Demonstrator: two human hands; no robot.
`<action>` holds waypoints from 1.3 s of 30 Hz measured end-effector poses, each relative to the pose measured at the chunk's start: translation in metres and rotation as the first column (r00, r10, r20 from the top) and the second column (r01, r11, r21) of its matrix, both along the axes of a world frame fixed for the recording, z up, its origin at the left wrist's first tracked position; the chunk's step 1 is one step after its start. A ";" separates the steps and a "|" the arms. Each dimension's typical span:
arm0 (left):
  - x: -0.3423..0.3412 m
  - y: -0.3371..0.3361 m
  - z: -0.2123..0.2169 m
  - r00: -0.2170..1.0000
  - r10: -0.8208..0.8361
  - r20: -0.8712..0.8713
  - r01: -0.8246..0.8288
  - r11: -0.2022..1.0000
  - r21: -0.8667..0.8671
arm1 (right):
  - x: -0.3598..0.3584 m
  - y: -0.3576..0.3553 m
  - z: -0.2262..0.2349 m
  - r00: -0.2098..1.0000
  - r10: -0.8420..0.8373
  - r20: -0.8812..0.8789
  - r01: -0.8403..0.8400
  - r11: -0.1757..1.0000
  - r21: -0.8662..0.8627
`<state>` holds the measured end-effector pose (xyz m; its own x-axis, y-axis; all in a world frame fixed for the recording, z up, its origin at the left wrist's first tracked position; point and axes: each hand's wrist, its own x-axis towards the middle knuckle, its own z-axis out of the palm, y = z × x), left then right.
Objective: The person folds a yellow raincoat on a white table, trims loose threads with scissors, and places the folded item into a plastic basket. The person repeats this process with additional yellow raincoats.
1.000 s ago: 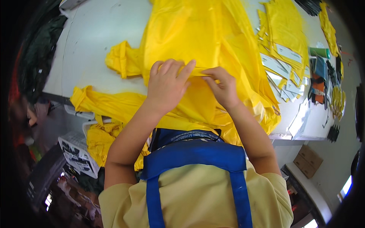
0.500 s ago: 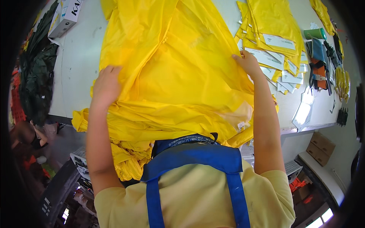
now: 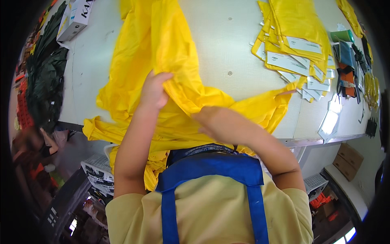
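A thin, shiny yellow raincoat (image 3: 134, 61) lies spread and bunched over the white table in front of me, its near part hanging over the table's edge. My left hand (image 3: 155, 90) is closed on a raised, zip-like edge of it, left of the middle. Lower and to the right, my right hand (image 3: 213, 122) has its fingers curled at the same edge. Motion smears that hand somewhat, and its fingertips are partly hidden. Between the two hands the cloth is drawn up into a fold. One sleeve-like part stretches out to the right.
Yellow folded packs (image 3: 298, 36) with white labels are piled at the right of the white table (image 3: 231, 49). Beyond them lie a green roll (image 3: 342, 35) and small tools. Dark green garments (image 3: 46, 77) and a white box (image 3: 75, 20) are at the left. A person (image 3: 36, 142) is at the far left.
The raincoat's right side has been lifted and folded leftward, baring the table there. My left hand moved right and up onto the edge; my right hand came in from the right.
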<state>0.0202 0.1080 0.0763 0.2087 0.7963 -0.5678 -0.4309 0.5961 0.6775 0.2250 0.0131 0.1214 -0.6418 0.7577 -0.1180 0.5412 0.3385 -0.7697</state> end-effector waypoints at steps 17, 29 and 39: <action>-0.073 -0.043 -0.036 0.853 0.112 0.510 -0.057 0.991 -0.122 | -0.054 0.119 -0.098 0.930 -0.182 -0.319 -0.033 0.825 -0.565; -0.063 -0.041 -0.005 0.818 0.149 0.556 -0.159 0.987 -0.031 | -0.007 0.102 -0.045 0.819 -0.278 -0.502 0.401 0.903 0.154; -0.066 -0.052 -0.004 0.770 0.143 0.621 -0.113 0.990 -0.089 | -0.008 0.035 -0.021 0.964 0.126 -0.233 0.074 0.716 0.694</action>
<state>-0.0456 0.0557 0.0721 0.4276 0.8188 -0.3830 -0.8243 0.5271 0.2067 0.2170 0.0486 0.1004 -0.5930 0.5425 0.5950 0.3512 0.8392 -0.4152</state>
